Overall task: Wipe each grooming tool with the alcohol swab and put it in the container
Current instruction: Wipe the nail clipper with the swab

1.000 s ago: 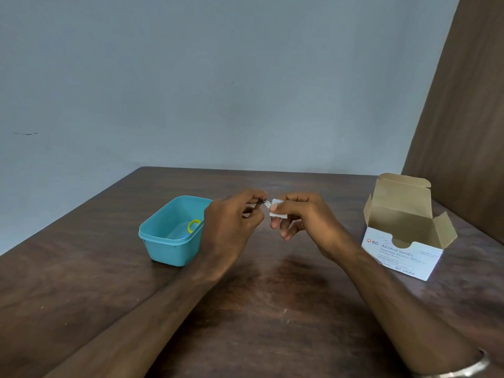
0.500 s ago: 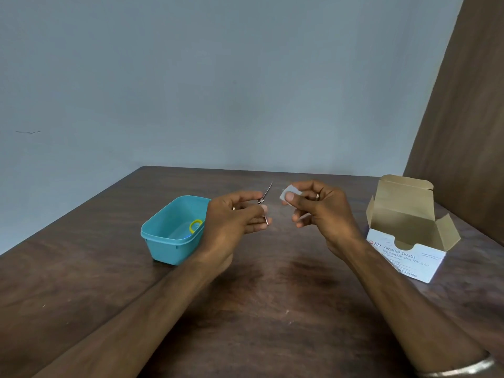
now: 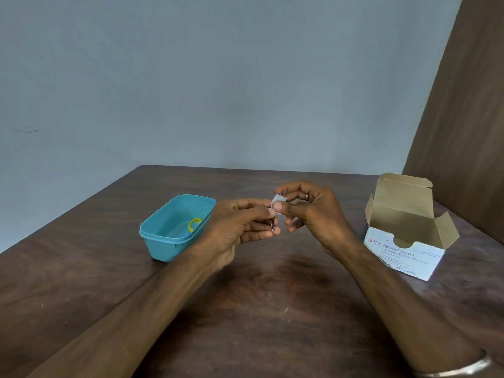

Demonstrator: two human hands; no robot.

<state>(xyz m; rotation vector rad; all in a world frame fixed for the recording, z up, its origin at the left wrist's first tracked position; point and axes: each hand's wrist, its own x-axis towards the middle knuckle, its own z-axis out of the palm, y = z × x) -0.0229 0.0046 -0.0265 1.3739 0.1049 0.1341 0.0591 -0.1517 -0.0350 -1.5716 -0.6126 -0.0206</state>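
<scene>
One open box [image 3: 403,253] reads "BD Alcohol Swabs"; "REF 326900".

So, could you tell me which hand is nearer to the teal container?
The left hand. It sits just beside the teal container, next to its right rim, while the right hand is farther over, toward the swab box.

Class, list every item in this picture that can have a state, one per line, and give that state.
Teal container: open, no lid, holds a yellow ring.
Alcohol swab box: flaps open.
Swab: unwrapped, pinched in right hand.
Thin metal tool: held in left hand, against the swab.
</scene>
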